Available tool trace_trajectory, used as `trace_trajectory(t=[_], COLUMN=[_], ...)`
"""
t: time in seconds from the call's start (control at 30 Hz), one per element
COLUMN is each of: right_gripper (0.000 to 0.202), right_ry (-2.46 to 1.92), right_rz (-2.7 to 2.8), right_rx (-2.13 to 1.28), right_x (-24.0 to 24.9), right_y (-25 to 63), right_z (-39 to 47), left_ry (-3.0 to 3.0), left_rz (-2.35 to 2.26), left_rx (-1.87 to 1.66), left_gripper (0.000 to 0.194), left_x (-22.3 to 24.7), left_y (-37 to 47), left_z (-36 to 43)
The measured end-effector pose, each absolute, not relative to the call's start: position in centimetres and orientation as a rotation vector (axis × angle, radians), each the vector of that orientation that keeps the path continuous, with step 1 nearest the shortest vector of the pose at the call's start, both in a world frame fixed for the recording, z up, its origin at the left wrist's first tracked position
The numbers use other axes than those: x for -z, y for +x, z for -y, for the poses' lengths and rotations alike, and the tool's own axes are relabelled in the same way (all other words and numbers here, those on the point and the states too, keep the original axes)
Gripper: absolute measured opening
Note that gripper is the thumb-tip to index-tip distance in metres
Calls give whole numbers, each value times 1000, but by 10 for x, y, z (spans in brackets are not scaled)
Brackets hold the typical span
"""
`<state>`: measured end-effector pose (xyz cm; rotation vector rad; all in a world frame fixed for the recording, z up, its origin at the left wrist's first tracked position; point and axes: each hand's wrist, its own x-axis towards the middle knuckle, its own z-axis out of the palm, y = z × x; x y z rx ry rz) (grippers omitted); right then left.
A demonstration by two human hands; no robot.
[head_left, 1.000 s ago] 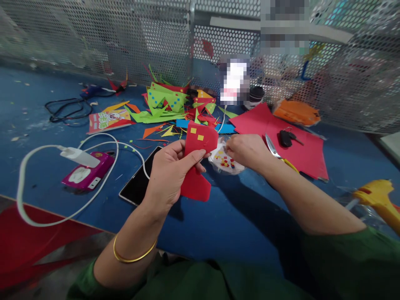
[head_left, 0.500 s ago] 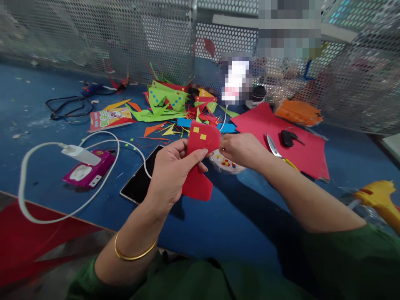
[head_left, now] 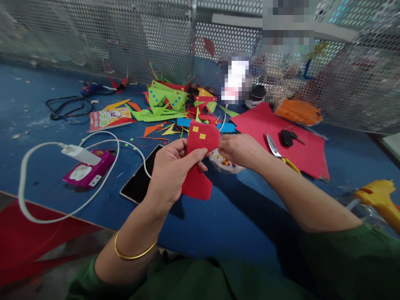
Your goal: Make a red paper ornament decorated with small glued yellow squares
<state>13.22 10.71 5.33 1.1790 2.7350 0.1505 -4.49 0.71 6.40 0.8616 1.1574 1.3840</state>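
A folded piece of red paper (head_left: 198, 185) with two yellow squares on its upper part is pinched between the thumb and fingers of my left hand (head_left: 175, 166). Close by its right edge, my right hand (head_left: 239, 150) has its fingers drawn together; their tips are partly hidden, and whatever they pinch is too small to make out. Beneath the right hand sits a round clear dish (head_left: 229, 168) holding small red, yellow and blue paper bits.
Paper scraps and green cut shapes (head_left: 167, 98) lie behind. Scissors (head_left: 273, 146) and keys (head_left: 286, 137) rest on red sheets (head_left: 253, 118). A yellow glue gun (head_left: 376, 200) is at right, a dark tablet (head_left: 137, 179) and purple power socket (head_left: 89, 171) at left. A lit phone (head_left: 236, 79) leans behind.
My right hand has shifted very slightly left, toward the red paper. My left hand holds the paper almost still.
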Motion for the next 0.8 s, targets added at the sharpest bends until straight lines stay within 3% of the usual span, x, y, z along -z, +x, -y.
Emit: trace_trajectory(t=[0.43, 0.6, 0.8], right_gripper=[17, 6, 19], right_ry=[1506, 1981, 2059], right_rz=[-2869, -2775, -2708], right_rx=[134, 1166, 1613], right_x=[-55, -62, -59], right_y=[144, 152, 161], right_z=[-108, -103, -90], left_ry=[872, 837, 845], left_rz=[-1189, -1165, -1139], left_rx=[-1387, -1389, -1361], left_gripper=[22, 26, 24], left_x=[-65, -67, -61], left_y=[-45, -44, -41], left_z=[-7, -8, -11])
